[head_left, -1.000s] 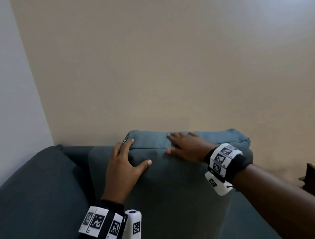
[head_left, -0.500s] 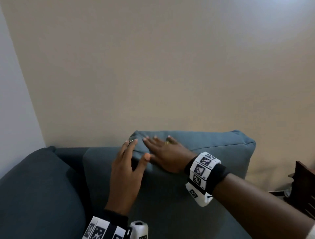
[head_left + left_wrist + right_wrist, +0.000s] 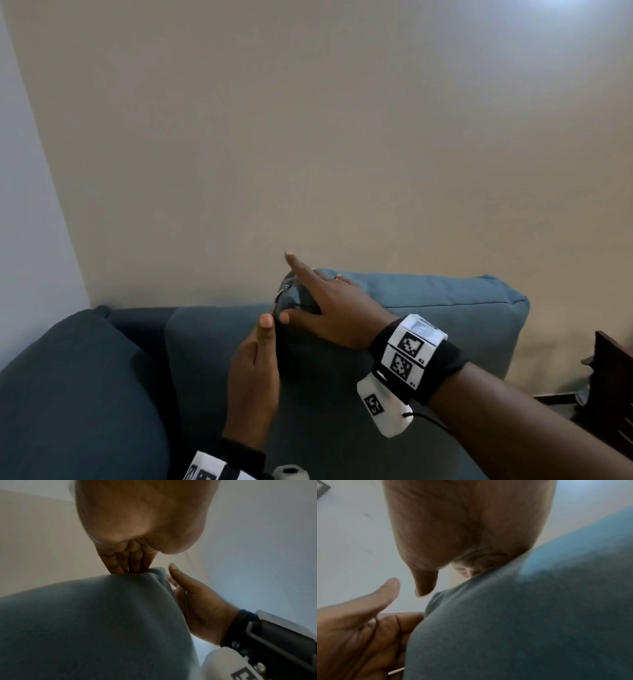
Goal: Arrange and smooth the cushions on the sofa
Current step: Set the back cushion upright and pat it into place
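Observation:
A blue-grey cushion stands upright against the sofa back under a beige wall. My right hand lies flat over its top left corner, fingers straight and pointing up-left, thumb on the front face. My left hand presses flat against the cushion's left side, thumb upright near the right thumb. In the left wrist view the left fingers touch the corner of the cushion. In the right wrist view the left hand lies along the cushion. Neither hand curls round the fabric.
The sofa's dark padded armrest fills the lower left. A second grey-blue back cushion stands just behind and left of the hands. Dark wooden furniture stands at the right edge. The wall is close behind the sofa.
My right hand slid left along the cushion's top edge to its left corner. My left hand turned from the front face onto the cushion's left side.

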Motion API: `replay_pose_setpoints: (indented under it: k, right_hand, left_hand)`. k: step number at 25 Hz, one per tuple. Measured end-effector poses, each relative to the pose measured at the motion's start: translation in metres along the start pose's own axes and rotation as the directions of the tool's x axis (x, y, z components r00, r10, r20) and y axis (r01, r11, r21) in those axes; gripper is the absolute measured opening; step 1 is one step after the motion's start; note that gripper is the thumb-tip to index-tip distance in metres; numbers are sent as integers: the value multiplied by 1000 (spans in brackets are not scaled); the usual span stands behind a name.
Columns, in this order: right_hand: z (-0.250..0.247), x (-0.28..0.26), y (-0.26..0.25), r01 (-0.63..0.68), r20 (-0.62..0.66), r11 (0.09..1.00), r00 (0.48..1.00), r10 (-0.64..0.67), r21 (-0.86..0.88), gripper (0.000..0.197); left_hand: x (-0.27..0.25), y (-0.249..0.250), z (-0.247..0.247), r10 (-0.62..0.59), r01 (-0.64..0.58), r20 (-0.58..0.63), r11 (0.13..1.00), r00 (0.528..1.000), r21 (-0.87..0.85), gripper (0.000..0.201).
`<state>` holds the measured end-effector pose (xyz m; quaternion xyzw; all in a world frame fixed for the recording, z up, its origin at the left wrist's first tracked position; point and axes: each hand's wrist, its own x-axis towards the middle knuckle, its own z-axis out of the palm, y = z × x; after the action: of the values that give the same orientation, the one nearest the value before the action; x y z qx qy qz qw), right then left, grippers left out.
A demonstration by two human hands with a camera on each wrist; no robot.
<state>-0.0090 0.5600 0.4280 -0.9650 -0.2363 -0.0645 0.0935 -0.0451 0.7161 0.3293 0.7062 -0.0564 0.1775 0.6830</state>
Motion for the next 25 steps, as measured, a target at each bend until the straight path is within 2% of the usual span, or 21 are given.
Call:
replay_pose_setpoints:
  k: [1,3,5,7,10,11,12,13,15,16,18,20,22,23,24,25]
  right_hand:
    - [-1,1,-2,22,12,994,1000,-21,-110,80]
    - [6,3,0,33,-16,949,999,-41,-313,48]
    - [9,-3,3,-15,-123,937,992,-29,-349,22]
    - [0,-9,9,-44,-237,942,971,-38,-331,15]
    - [-23,-15,8,-88,-339,948,940,-22,-307,13]
    - [-32,-14,8,-94,-368,948,929,-25,-303,13]
    - [-42,-14,9,-110,-405,952,914,-16,-286,14]
    - [-55,-13,15,-130,-470,958,883,-5,-255,15]
    - [-84,-20,33,-167,-645,976,763,38,-140,18]
    - [-99,-28,48,-201,-713,975,697,76,-92,23]
    - [-121,-55,86,-276,-787,961,595,161,-13,34]
    - [-114,-99,136,-297,-801,949,540,260,109,34]
    - [-69,-159,190,-248,-735,916,547,400,314,24]
    - [-31,-192,219,-273,-655,863,565,501,425,21]
    - [15,-223,246,-368,-532,780,579,618,506,17]
    - [63,-252,269,-511,-374,674,572,730,533,14]
  left_hand:
    - [0,1,1,6,-5,29,1000,1000,-26,76]
    - [3,-3,2,36,-32,70,998,997,-55,69]
    - [0,-19,6,58,-62,116,998,992,29,63]
    - [-11,-53,10,-12,-15,217,992,976,123,92]
    - [-33,-112,7,-276,219,267,949,923,226,139]
    - [-39,-124,5,-339,272,271,928,901,255,147]
    - [-46,-129,1,-351,278,276,922,895,272,144]
    - [-45,-125,0,-316,239,267,929,911,284,131]
    - [-39,-102,-1,-183,118,222,953,958,278,97]
    - [-33,-86,1,-113,50,206,955,972,291,89]
    - [-19,-55,6,7,-99,230,915,973,390,89]
    - [-16,-40,14,76,-247,313,796,947,553,95]
    - [-29,-55,25,83,-338,372,631,924,698,98]
    - [-39,-74,34,43,-360,406,556,913,749,99]
    - [-51,-97,43,-29,-379,449,491,893,785,100]
    - [-64,-127,50,-144,-396,496,433,857,810,102]
